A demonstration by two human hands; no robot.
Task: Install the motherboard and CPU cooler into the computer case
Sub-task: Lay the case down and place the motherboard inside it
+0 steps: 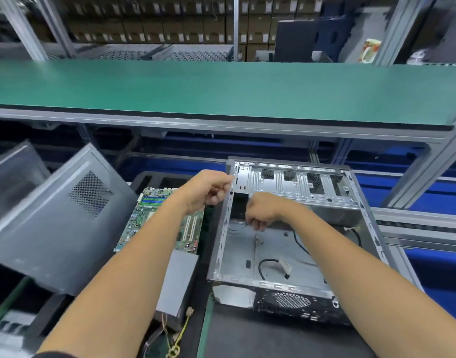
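1. Centrally: open grey metal computer case (294, 244), lying on its side on the dark desk (260, 337).
2. Right hand (260, 213), inside the case, pinching a thin black cable (237, 227).
3. Left hand (209, 188), fingers curled at the case's rim; grasp unclear.
4. Green motherboard (154, 218), just left of the case.

motherboard (154, 218) partly behind forearm

1. A green-topped shelf (221, 86) runs across the workstation, carried on grey aluminium framing (426, 166);
2. Behind it, stacked brown cardboard boxes (154, 24) fill the background;
3. Blue panels (438, 197) show beneath the shelf.
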